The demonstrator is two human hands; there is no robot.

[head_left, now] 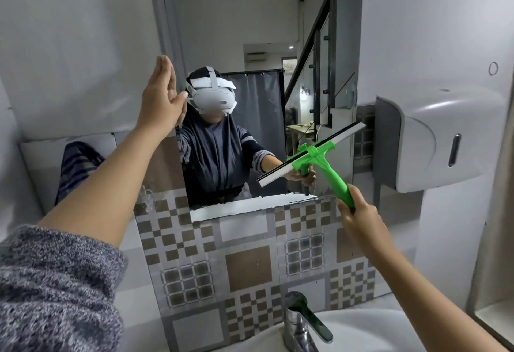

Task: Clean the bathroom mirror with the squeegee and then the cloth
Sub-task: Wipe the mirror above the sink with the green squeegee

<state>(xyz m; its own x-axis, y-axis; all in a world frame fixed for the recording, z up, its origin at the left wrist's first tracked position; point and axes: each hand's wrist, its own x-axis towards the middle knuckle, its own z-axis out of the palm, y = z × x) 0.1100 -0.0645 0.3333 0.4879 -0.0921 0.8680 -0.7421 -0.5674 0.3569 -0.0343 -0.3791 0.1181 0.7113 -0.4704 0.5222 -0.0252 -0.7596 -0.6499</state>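
Holding the bright green plastic squeegee (pixel 319 161) by the low end of its handle, with the right hand (pixel 358 214) wrapped tight around it. Resting open and flat with fingers straight, the left hand (pixel 161 98) up at the left edge of the big wall mirror (pixel 250 32), empty.

Sitting low on the right side of the mirror, the squeegee, with its black rubber blade (pixel 311 154) looking pressed on the glass, though hard to be sure. Running on a slant, the long blade: low end toward the middle, high end up by the white plastic wall dispenser (pixel 445 140). Pointing down and to the right from the blade, the handle, back toward the gripping hand.

Probably light and stiff, the plastic part, easy for one hand. Probably soft and bendy, the rubber edge, so best pushed flat and even. Best grabbed right on the handle, as now, never on the blade. Likely slippery if wet, so a firm squeeze needed. Breakable, the glass, so no hard banging.

Showing a white foamy strip (pixel 250 205) along the bottom of the mirror, above the brown and grey checked tiles (pixel 244 262). No cloth picked out for sure.
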